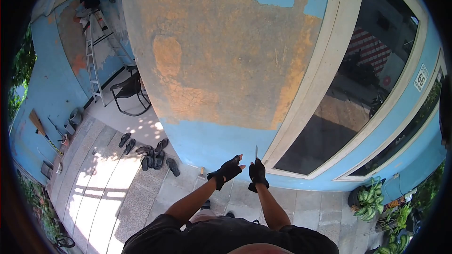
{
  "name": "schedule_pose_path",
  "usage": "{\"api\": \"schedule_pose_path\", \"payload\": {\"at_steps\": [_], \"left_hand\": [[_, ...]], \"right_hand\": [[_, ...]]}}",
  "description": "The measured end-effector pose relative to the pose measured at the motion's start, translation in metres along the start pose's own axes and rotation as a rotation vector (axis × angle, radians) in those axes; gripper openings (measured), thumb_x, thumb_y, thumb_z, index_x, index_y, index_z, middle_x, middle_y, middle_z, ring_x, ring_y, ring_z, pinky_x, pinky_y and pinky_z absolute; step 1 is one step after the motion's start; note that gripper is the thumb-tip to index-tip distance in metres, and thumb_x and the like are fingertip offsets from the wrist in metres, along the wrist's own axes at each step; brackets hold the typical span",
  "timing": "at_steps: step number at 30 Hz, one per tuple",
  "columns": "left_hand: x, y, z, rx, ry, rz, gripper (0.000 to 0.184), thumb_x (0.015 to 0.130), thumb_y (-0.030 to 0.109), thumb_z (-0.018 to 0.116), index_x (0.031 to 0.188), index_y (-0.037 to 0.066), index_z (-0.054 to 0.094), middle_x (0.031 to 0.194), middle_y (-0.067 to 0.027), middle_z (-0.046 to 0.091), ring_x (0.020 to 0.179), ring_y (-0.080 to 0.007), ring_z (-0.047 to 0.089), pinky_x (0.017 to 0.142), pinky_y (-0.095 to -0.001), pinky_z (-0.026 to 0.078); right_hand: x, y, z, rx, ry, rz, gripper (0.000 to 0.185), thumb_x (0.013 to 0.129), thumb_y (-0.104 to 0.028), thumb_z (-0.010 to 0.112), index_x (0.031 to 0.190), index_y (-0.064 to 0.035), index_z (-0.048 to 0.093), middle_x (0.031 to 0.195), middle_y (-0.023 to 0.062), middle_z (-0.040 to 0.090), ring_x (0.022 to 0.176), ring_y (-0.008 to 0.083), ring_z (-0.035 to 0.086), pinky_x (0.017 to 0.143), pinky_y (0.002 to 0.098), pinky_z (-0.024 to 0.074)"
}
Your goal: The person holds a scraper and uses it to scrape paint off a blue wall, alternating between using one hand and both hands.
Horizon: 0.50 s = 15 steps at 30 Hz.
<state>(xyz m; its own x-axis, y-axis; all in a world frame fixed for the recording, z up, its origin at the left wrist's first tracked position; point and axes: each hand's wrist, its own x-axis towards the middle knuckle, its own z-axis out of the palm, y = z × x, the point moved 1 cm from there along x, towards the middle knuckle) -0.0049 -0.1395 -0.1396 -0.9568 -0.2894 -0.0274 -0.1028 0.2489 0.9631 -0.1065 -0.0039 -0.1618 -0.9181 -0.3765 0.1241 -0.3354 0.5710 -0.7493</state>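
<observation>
Blue wall [216, 138] ahead; large stripped patch [230, 66] on it, farther up view than both hands. Left hand [227, 170], gloved: thumb and forefinger parted, nothing visible between. Right hand [257, 173], gloved: fingers wrapped around lower end of thin blade-like tool [256, 151]. Tool's long axis runs up view toward patch; blade just right of left fingertips, apart. Wall contact: cannot tell.

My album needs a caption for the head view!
Gloved right hand holds a thin blade near a patchy blue wall.
</observation>
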Motion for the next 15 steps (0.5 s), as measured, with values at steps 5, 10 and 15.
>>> {"api": "schedule_pose_path", "payload": {"at_steps": [5, 10, 15], "left_hand": [[-0.030, -0.037, 0.022, -0.740, 0.144, -0.729, 0.065, 0.090, 0.061, 0.051, 0.141, 0.022, 0.038, 0.131, -0.0019, 0.049, 0.122, -0.0301, 0.046, 0.093, -0.0569, 0.037], [-0.062, 0.013, 0.043, -1.294, -0.115, -0.399, 0.062, 0.095, 0.063, 0.030, 0.134, 0.016, 0.043, 0.128, -0.0062, 0.053, 0.126, -0.0324, 0.047, 0.105, -0.0528, 0.037], [-0.109, 0.013, 0.011, -1.418, -0.372, -0.346, 0.071, 0.094, 0.066, 0.028, 0.141, 0.012, 0.032, 0.132, -0.0101, 0.049, 0.126, -0.0327, 0.045, 0.103, -0.0573, 0.036]], "right_hand": [[-0.050, -0.069, -0.009, 0.224, -0.020, -0.139, 0.042, 0.093, -0.022, 0.055, 0.135, -0.0144, 0.051, 0.096, 0.0163, 0.068, 0.085, 0.0282, 0.066, 0.073, 0.0367, 0.0513], [-0.067, -0.080, 0.014, 0.202, -0.091, -0.024, 0.044, 0.095, -0.018, 0.053, 0.139, -0.0161, 0.048, 0.092, 0.0133, 0.067, 0.077, 0.0204, 0.063, 0.068, 0.0329, 0.0492], [-0.082, -0.096, -0.032, 0.180, -0.065, 0.115, 0.048, 0.094, -0.015, 0.048, 0.141, -0.0126, 0.042, 0.089, 0.0164, 0.067, 0.070, 0.0285, 0.066, 0.060, 0.0396, 0.0519]]}}
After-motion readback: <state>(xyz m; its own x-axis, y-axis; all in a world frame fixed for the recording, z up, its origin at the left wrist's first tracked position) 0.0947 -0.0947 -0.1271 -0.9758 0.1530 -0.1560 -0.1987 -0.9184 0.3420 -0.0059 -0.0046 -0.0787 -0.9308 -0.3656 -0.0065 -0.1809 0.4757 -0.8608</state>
